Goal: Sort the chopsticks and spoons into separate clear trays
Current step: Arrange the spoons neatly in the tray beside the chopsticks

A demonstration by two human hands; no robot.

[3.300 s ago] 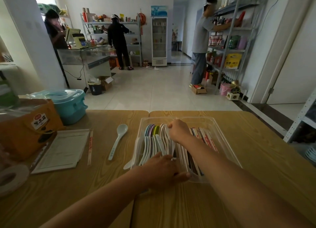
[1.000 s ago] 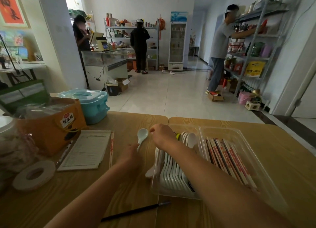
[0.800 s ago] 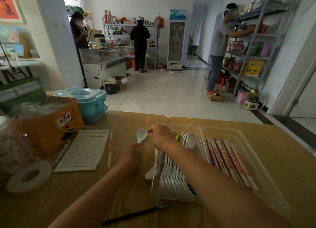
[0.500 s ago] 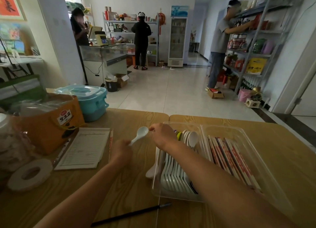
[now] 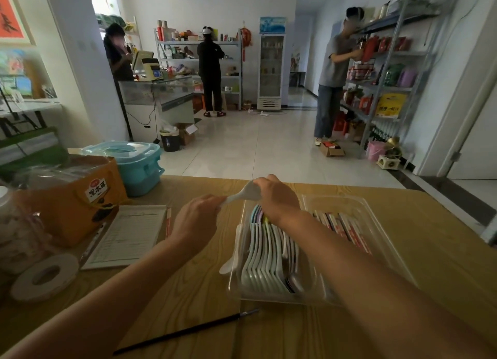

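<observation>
The white soup spoon (image 5: pixel 242 193) hangs at frame centre, just above the far end of the spoon tray, with its long axis running lower left to upper right. The left hand (image 5: pixel 197 221) pinches the handle tip. The right hand (image 5: pixel 278 197) curls its fingers over the bowl end and is nearer the tray.

Below the right wrist, the clear plastic spoon tray (image 5: pixel 269 299) holds a row of white spoons (image 5: pixel 265 256) standing on edge, handles toward the bottom of the frame. To join them, the held spoon would likely need its handle swung that way. 1 stray white spoon (image 5: pixel 227 264) leans at the tray's left wall.

To the right, the clear chopstick tray (image 5: pixel 382 240) carries wrapped chopsticks (image 5: pixel 341 229). 1 wrapped pair (image 5: pixel 168 222) lies unsorted beside a paper form (image 5: pixel 129 235), left of centre.

All of this sits on a light wooden table (image 5: pixel 430 251). Beyond it is a tiled shop floor with metal shelving, and 3 people stand in the upper frame.
</observation>
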